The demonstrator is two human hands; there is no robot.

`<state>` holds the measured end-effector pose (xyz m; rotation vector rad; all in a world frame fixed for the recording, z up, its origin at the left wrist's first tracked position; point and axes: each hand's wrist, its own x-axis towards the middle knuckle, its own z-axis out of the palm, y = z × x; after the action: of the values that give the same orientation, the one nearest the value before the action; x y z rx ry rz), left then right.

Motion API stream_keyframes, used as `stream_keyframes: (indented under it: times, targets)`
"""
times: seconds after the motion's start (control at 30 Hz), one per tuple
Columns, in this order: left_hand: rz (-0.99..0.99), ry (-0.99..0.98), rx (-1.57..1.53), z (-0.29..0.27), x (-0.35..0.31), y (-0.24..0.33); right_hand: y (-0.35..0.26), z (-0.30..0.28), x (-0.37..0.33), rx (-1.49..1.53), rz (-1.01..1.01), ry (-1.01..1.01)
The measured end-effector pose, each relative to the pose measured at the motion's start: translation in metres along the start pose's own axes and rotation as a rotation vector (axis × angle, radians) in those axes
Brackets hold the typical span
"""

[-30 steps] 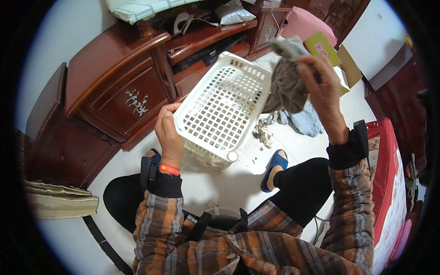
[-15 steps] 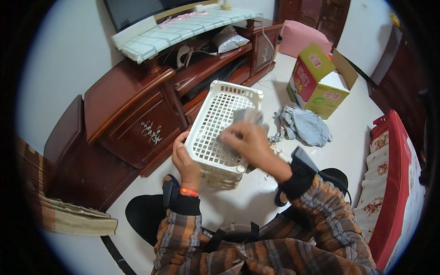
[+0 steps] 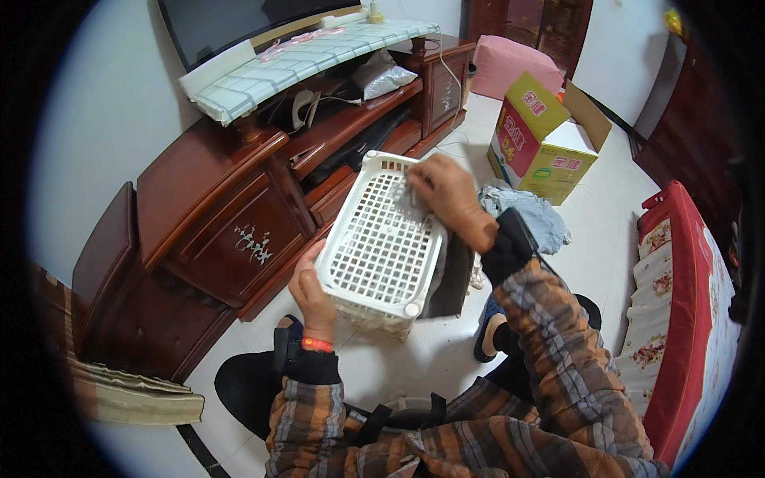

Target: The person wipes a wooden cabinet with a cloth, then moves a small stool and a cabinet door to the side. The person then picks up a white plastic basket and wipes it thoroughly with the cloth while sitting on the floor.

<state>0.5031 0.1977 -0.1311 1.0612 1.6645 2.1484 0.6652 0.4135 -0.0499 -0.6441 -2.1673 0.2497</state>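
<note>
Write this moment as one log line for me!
left hand: holds upturned white basket | right hand: over basket's far end | dark cloth: at basket's right side

Your right hand (image 3: 453, 193) covers the far right corner of the white basket (image 3: 385, 247); its fingers blur, so you can't tell what they pinch. Right of the basket, your dark cuff (image 3: 504, 261) hides some blue cloth (image 3: 538, 219). Beyond it, the upper edge crops the television (image 3: 255, 25).
</note>
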Motion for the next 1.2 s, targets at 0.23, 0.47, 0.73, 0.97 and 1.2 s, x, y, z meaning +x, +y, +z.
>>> stream_keyframes:
  times: [0.23, 0.47, 0.73, 0.97, 1.2]
  targets:
    - [-0.084, 0.069, -0.164, 0.002, -0.001, -0.001, -0.022, 0.012, -0.04, 0.036, 0.1, 0.074]
    - [-0.132, 0.069, -0.177, 0.006, -0.002, 0.004, -0.09, -0.011, -0.077, 0.439, 0.375, -0.047]
    - [-0.11, 0.049, -0.103, 0.003, 0.002, 0.004, -0.116, -0.041, -0.107, 0.574, -0.009, -0.148]
    - [-0.07, 0.047, -0.089, 0.008, 0.0, 0.005, -0.117, -0.035, -0.123, 0.362, -0.069, -0.092]
    - [-0.066, 0.039, -0.119, 0.006, -0.002, 0.004, -0.112, -0.026, -0.126, 0.479, 0.116, 0.047]
